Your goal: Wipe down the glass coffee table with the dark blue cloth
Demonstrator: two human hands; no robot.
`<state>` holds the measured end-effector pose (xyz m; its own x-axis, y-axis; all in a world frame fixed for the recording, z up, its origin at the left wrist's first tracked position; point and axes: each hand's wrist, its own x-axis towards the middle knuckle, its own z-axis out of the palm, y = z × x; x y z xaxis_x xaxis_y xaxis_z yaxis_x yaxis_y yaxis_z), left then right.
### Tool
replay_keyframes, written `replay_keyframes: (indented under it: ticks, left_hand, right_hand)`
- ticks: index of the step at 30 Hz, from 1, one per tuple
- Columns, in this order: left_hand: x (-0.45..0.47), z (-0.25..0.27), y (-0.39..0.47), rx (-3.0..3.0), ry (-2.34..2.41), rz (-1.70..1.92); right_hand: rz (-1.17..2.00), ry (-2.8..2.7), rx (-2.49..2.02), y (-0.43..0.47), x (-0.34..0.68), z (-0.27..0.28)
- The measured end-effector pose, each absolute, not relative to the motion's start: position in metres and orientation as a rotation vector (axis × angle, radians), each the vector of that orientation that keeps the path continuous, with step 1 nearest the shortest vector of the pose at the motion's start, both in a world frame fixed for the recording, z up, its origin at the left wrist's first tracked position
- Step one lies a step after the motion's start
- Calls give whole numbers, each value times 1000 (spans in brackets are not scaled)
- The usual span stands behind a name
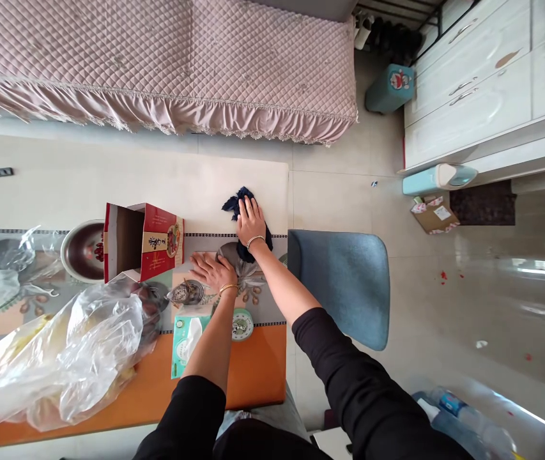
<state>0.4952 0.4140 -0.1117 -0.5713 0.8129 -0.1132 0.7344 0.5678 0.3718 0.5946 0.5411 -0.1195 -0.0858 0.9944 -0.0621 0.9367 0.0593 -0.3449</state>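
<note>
My right hand (252, 222) presses a crumpled dark navy cloth (232, 203) against the tabletop, fingers closed over it; part of the cloth is hidden under the palm and wrist. To its left, my left hand (213, 271) lies flat and open on the patterned table runner (200, 243), holding nothing. Just beyond its fingertips stands a red cardboard box (164, 246) with its open side facing left. A green tissue box (183, 345) sits below the left forearm, partly covered by it. Close by is a small round green-and-white item (242, 324).
Left of the red box are a metal bowl (83, 250) with red pieces and a large clear plastic bag (75, 345). A blue chair (344, 281) stands against the table's right end. Beyond the far edge is a pink quilted sofa (234, 64). A bin (391, 89) stands near white cabinets (473, 96).
</note>
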Motion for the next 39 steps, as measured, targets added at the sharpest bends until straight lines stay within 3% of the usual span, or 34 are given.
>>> replay_keyframes:
  ticks: [7,21,39]
  left_hand:
    - [496,-111,415,1272,2522,424]
    - [497,-112,414,1293,2540,433]
    - [495,-114,414,1301,2540,429]
  right_hand:
    - [455,-2104,-1979,544,591,-124]
    - [504,-2266,-1926,434,604,-99]
    - [407,-2128,-2045,578,594,-122]
